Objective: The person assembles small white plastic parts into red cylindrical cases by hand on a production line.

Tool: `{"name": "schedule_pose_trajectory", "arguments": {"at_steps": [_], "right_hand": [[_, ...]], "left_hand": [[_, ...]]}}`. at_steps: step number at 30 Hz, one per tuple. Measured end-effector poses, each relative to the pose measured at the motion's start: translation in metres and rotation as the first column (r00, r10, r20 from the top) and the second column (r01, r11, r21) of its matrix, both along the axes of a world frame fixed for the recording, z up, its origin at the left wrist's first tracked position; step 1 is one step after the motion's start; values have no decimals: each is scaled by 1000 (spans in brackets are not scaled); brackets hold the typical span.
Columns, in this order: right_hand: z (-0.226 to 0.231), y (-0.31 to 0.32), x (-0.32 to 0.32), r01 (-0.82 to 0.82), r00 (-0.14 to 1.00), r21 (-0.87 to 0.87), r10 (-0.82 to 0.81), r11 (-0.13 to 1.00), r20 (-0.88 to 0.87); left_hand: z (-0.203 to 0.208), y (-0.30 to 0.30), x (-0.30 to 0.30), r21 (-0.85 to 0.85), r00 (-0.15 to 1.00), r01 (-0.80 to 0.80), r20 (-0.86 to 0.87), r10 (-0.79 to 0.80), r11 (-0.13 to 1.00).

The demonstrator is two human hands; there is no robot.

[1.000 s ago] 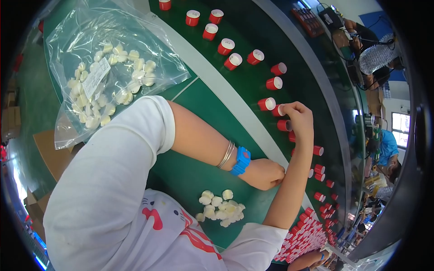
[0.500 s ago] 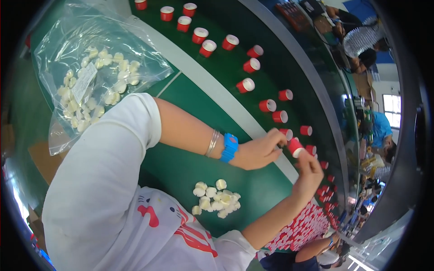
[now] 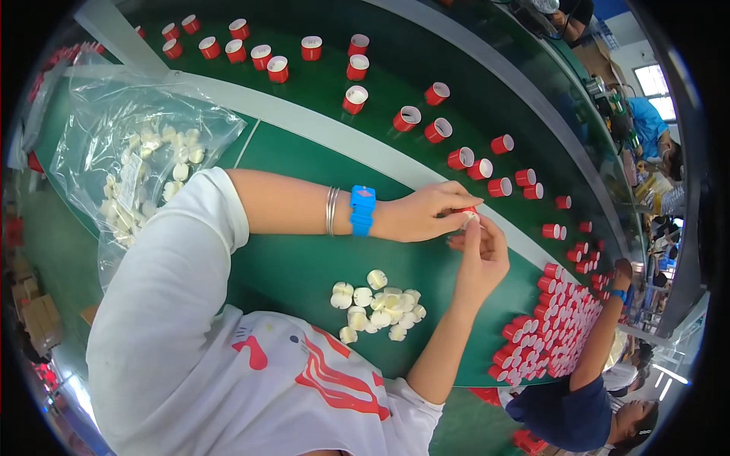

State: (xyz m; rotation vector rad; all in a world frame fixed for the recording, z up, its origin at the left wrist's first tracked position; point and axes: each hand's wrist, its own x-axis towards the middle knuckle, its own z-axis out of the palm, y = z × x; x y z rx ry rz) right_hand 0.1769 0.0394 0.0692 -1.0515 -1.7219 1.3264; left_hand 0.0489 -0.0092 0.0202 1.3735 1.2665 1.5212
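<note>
My left hand [image 3: 427,213], with a blue band and thin silver bangles on its wrist, meets my right hand [image 3: 484,253] beside the pale rail. Between their fingertips is a small red cup [image 3: 468,210] with a white end; fingers cover much of it. Both hands are closed on this cup, the left from above and the right from below. Nearer my body, a loose heap of cream-coloured rounded pieces [image 3: 389,308] lies on the green tabletop [image 3: 289,277]. What is inside the held cup cannot be made out.
A clear plastic bag [image 3: 163,114] of similar cream pieces lies at the left. Beyond the pale rail [image 3: 327,125], several red cups [image 3: 355,99] stand on a green belt. To the right are many massed red cups [image 3: 559,327] and a co-worker's arm [image 3: 601,334] reaching past them.
My view has shifted. My right hand has brought the red cup back from over the belt's edge, and my left hand has closed on it too. The co-worker's arm shows more now.
</note>
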Motion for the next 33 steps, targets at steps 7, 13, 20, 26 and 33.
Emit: {"name": "schedule_pose_trajectory", "arguments": {"at_steps": [7, 13, 20, 26, 33], "right_hand": [[-10, 3, 5, 18, 1000, -2, -18, 1000, -6], [-12, 6, 3, 4, 1000, 32, -5, 999, 31], [-12, 6, 4, 40, 999, 47, -40, 998, 0], [-2, 2, 7, -37, 983, 468, -53, 883, 176], [-1, -4, 3, -32, 958, 535, -127, 844, 257]], "left_hand": [[-3, 1, 1, -2, 999, 26, -32, -26, 1000], [-5, 1, 2, -16, 999, 35, -1, -35, 999], [-1, 2, 3, -28, 999, 40, -6, -41, 999], [-5, 1, 5, -15, 999, 35, 4, -34, 999], [-8, 1, 7, 70, 994, -8, -112, 15, 998]]}}
